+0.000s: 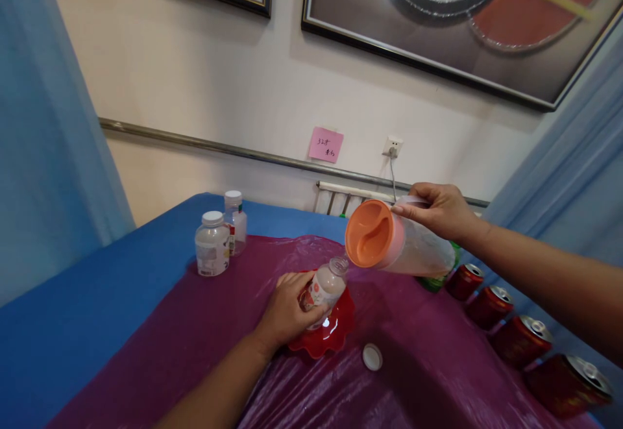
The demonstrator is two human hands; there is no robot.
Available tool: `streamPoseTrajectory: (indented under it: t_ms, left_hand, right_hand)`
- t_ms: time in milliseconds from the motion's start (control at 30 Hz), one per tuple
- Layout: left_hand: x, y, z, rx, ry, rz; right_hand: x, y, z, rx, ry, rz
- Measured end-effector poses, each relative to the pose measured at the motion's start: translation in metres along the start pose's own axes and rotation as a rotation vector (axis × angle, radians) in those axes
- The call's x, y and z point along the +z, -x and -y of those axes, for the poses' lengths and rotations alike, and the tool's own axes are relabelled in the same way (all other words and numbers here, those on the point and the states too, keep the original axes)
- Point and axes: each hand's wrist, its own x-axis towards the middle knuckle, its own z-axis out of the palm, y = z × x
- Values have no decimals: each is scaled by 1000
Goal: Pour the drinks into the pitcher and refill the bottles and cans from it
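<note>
My left hand (288,306) is wrapped round a small clear bottle (331,281) with a fruit label, tilted a little to the right over a red scalloped dish (341,325). The bottle's mouth is uncapped. My right hand (440,209) grips the handle of a clear pitcher (421,247) with an orange lid (368,234). That pitcher is tipped to the left, its lid close to the bottle's mouth. Whether liquid is flowing between them is too small to tell. A white cap (372,356) lies on the purple sheet (219,344), right of the dish.
Two white-capped bottles (213,247) (235,221) stand at the left. Several red cans (520,341) line the right edge, with a green object (432,283) behind them. Blue curtains (63,104) hang at both sides. A metal rail (233,150) runs along the wall.
</note>
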Motion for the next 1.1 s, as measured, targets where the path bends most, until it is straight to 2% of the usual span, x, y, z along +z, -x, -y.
streamPoseTrajectory:
  t_ms: [1100]
  left_hand:
    - [2, 1, 7, 46, -19, -9]
  right_hand:
    - [-18, -3, 14, -27, 76, 3]
